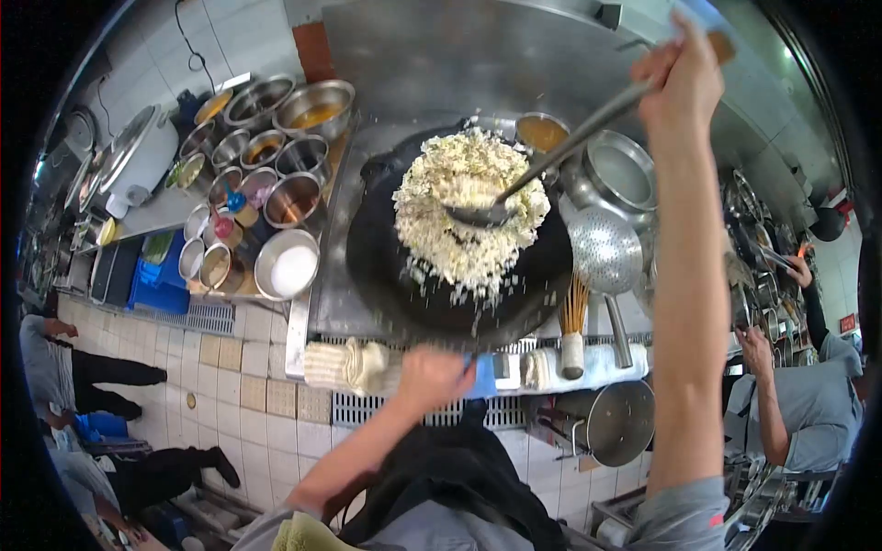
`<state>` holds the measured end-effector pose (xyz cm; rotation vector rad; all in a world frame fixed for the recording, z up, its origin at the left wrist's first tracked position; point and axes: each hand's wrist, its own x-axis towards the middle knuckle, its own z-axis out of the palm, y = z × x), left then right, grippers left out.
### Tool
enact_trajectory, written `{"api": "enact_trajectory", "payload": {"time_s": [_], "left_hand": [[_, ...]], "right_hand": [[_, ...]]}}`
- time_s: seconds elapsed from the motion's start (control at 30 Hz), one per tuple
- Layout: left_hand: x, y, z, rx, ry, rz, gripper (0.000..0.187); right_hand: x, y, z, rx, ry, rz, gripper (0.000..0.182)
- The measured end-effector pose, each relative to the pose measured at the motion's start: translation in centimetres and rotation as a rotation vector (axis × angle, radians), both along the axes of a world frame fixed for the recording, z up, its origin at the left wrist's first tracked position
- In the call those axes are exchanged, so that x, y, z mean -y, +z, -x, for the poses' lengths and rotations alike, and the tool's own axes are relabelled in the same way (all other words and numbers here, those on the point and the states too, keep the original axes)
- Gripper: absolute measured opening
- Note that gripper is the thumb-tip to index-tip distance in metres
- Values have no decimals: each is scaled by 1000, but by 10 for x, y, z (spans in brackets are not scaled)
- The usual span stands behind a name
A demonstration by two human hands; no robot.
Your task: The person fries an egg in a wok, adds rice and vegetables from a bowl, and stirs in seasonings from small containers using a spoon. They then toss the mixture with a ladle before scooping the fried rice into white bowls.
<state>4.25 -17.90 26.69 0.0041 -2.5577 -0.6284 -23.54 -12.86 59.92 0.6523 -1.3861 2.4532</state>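
A large black wok (367, 266) sits on the stove with a mound of fried rice (441, 184) in it; grains are scattered in the air and on the wall of the wok. My left hand (432, 376) is closed at the wok's near edge, partly blurred, with a blue cloth (481, 375) beside it; the grip itself is hidden under the fingers. High at the right, my right hand (682, 83) wraps around the handle end of a long ladle (588, 129). The ladle's bowl rests tilted in the rice.
Left stand several seasoning bowls, including one of white powder (294, 269). At right lie a perforated skimmer (603, 248), a bamboo brush (573, 331) and a metal pot (617, 174). Folded towels (344, 365) line the front edge. Co-workers (795, 413) stand on both sides.
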Motion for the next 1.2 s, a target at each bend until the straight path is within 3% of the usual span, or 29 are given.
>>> {"api": "enact_trajectory", "payload": {"time_s": [0.1, 0.13, 0.2, 0.3, 0.33, 0.37, 0.4, 0.5, 0.53, 0.57, 0.63, 0.7, 0.77, 0.83, 0.93, 1.0, 1.07, 1.13, 1.17, 1.2], "left_hand": [[35, -11, 54, -9, -17, -64, 26], [44, -20, 66, -31, 1, -57, 26], [52, -41, 75, 59, -37, -56, 25], [47, -36, 77, 126, 29, -47, 19], [45, -28, 75, 94, 63, -7, 17], [42, -20, 68, 97, 62, -6, 17], [39, -10, 58, 13, 88, -34, 17], [25, 16, -3, -66, 53, -129, 21], [19, 17, -33, -4, 28, -180, 20], [13, 14, -62, 59, 4, -233, 19], [3, -18, -106, 246, 72, -484, 15], [-5, -78, -148, 566, 291, -666, 20], [-3, -167, -213, 945, 388, -535, 27], [-11, -227, -299, 1194, 423, -359, 31], [-30, -251, -387, 1330, 467, -474, 30], [-44, -227, -393, 1426, 592, -590, 30], [-45, -203, -377, 1501, 712, -693, 29], [-39, -183, -358, 1463, 611, -880, 29], [-40, -250, -388, 1428, 491, -527, 31], [-37, -245, -380, 1423, 490, -529, 31]], "right_hand": [[-6, 46, -10, -219, 102, -19, 29], [-7, 53, -42, -307, -2, -41, 33], [-37, 41, -51, -463, 412, -18, 31], [-2, -61, -87, -226, 79, -224, 28], [10, -100, -62, -152, 53, -275, 28], [22, -138, -38, -78, 30, -325, 30], [13, -159, -8, -148, 269, -270, 32], [-15, -114, -7, -128, 191, -205, 34], [-32, -102, -12, -149, 282, -160, 34], [-36, -110, -19, -149, 192, -167, 34], [-24, -138, -19, -116, 75, -124, 34], [6, -171, -7, -67, 37, -53, 36], [18, -167, 13, -49, 203, -10, 34], [7, -140, 9, -56, 240, -66, 35], [-21, -134, -34, 22, 267, -78, 34], [-5, -179, -56, -52, -113, -78, 33], [15, -226, -27, -205, -17, -41, 30], [28, -201, -14, -164, 212, -146, 28], [19, -183, -19, -162, 205, -149, 28], [7, -158, -24, -142, 238, -119, 29]]}}
